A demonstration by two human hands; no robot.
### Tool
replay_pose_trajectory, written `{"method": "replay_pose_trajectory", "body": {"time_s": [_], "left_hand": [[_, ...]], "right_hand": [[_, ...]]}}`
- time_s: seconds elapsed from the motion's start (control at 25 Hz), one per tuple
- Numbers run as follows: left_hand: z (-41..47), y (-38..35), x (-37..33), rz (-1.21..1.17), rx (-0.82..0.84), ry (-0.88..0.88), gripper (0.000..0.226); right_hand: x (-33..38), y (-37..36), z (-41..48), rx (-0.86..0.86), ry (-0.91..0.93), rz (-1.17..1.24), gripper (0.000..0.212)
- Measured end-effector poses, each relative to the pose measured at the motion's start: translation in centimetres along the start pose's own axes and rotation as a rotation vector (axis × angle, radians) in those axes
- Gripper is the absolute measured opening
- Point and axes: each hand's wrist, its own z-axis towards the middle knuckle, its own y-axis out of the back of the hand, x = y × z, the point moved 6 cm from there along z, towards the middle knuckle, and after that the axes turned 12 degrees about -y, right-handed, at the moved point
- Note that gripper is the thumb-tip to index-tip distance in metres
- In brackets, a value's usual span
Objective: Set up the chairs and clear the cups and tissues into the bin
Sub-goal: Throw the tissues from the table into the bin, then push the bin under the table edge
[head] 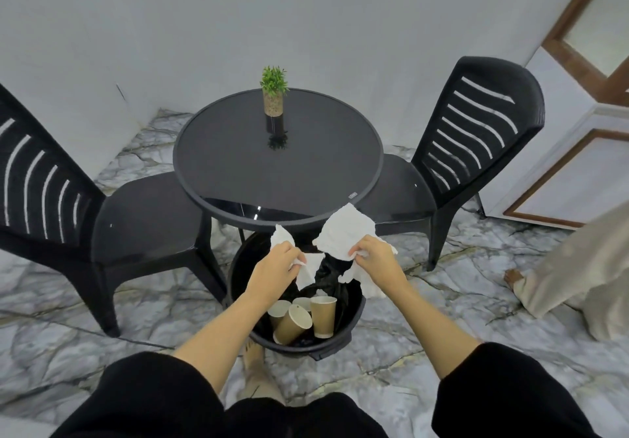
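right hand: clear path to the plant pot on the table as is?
Probably not yet: the right hand holds a tissue over the bin. The plant pot stands unobstructed at the table's far edge.

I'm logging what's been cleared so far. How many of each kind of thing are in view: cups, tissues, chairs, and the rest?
Paper cups in the bin: 4
Tissues: 2, one in the left hand, one in the right hand, both over the bin
Chairs: 2
Round table: 1
Bin: 1
Potted plant: 1
Total: 11
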Motion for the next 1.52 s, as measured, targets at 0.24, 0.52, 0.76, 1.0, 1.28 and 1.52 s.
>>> {"method": "replay_pose_trajectory", "body": {"time_s": [0.24,0.52,0.76,1.0,1.28,1.52], "left_hand": [[-2.5,-2.8,0.7,-0.021,0.063,0.053,0.016],[-1.0,-2.2,3.6,-0.023,0.095,0.094,0.025],[0.2,-2.1,6.6,-0.028,0.240,0.089,0.039],[1.5,-1.3,6.0,0.044,0.258,0.047,0.037],[3.5,1.8,5.0,0.036,0.125,0.003,0.037],[7.7,5.5,7.7,0.011,0.002,-0.014,0.038]], "right_hand": [[-0.7,-2.9,-1.5,0.133,0.004,-0.034,0.018],[1.7,-4.7,1.3,0.190,0.014,-0.094,0.016],[2.7,-6.3,4.2,0.261,0.035,-0.297,0.023],[3.5,-6.0,4.8,0.244,0.043,-0.213,0.019],[6.0,-3.7,6.2,0.163,0.106,-0.060,0.021],[10.1,-2.8,10.6,0.111,0.135,-0.003,0.023]]}}
